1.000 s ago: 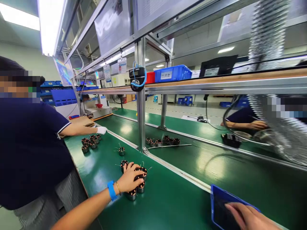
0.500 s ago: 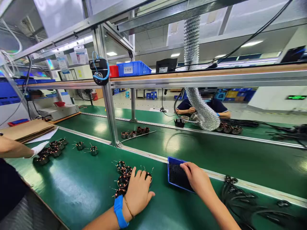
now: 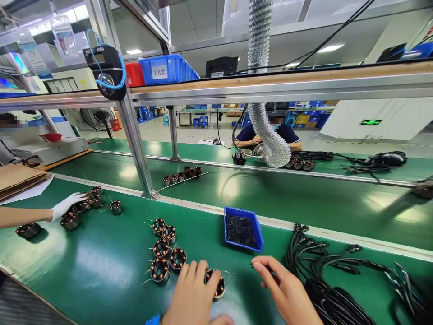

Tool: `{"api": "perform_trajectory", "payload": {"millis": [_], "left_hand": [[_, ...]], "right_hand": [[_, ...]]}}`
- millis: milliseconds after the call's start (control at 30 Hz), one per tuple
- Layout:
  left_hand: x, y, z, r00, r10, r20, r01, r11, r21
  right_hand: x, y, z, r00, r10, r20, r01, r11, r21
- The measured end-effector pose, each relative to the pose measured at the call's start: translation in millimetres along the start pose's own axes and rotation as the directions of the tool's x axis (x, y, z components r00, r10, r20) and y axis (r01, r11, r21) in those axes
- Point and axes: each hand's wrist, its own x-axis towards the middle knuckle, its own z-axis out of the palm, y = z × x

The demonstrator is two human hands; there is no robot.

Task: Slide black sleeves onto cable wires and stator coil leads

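Observation:
My left hand point(image 3: 192, 293) is at the bottom centre, its fingers curled over a copper-wound stator coil point(image 3: 218, 283) on the green belt. Several more stator coils point(image 3: 165, 253) stand in a cluster just left of it. To the right of that coil, my right hand point(image 3: 287, 291) has its fingertips pressed together in a pinch. A tiny dark piece may be at their tips, but it is too small to name. A small blue tray point(image 3: 257, 234) of thin black pieces sits just beyond both hands.
A heap of black cables point(image 3: 338, 289) lies at the right. A co-worker's white-gloved hand point(image 3: 67, 205) touches other coils point(image 3: 71, 221) at the left. A metal post point(image 3: 135, 140) and rail divide the belts. Across them, another person point(image 3: 277, 133) sits by a silver duct point(image 3: 267, 131).
The view has swung right and down. My right hand left the blue tray and came back toward me in a pinch. My left hand shifted onto the nearest coil.

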Motion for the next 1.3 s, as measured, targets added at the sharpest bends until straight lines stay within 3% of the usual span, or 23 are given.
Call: {"api": "perform_trajectory", "payload": {"millis": [100, 233, 333, 500, 600, 800, 1000, 1200, 1300], "left_hand": [[0.4, 1.9, 11.5, 0.996, 0.086, 0.037, -0.086, 0.996, -0.018], [-1.4, -6.1, -4.0, 0.982, 0.189, -0.01, -0.188, 0.964, -0.189], [-3.0, -11.1, -8.6, 0.973, 0.23, 0.012, -0.22, 0.946, -0.238], [-2.5, -15.4, 4.0, 0.953, 0.28, -0.112, -0.301, 0.906, -0.299], [-0.8, -17.2, 2.3, 0.94, 0.309, -0.145, -0.341, 0.879, -0.334], [0.5, -16.0, -3.2, 0.943, 0.297, -0.153, -0.333, 0.874, -0.353], [-1.4, -14.6, -0.4, 0.947, 0.286, -0.147, -0.321, 0.876, -0.361], [-1.1, -12.8, -4.4, 0.954, 0.257, -0.153, -0.297, 0.879, -0.373], [-2.3, -12.1, -4.2, 0.962, 0.215, -0.17, -0.267, 0.873, -0.407]], "right_hand": [[-9.5, 4.9, 11.3, 0.999, 0.008, -0.034, -0.008, 1.0, 0.012], [-17.3, 10.5, 22.9, 0.999, -0.035, -0.028, 0.035, 0.999, -0.002], [-23.2, 12.5, 33.4, 0.992, -0.125, 0.002, 0.125, 0.992, -0.026], [-25.4, 9.0, 50.6, 0.957, -0.289, -0.003, 0.288, 0.954, -0.084], [-22.0, 4.2, 55.0, 0.923, -0.383, -0.031, 0.377, 0.919, -0.113], [-19.9, -0.6, 53.4, 0.886, -0.462, -0.027, 0.451, 0.876, -0.17], [-19.6, 0.0, 57.2, 0.883, -0.469, 0.007, 0.461, 0.864, -0.201], [-21.9, 4.0, 62.0, 0.878, -0.476, 0.042, 0.477, 0.866, -0.151], [-28.7, 10.5, 60.8, 0.854, -0.51, 0.101, 0.52, 0.846, -0.122]]}}
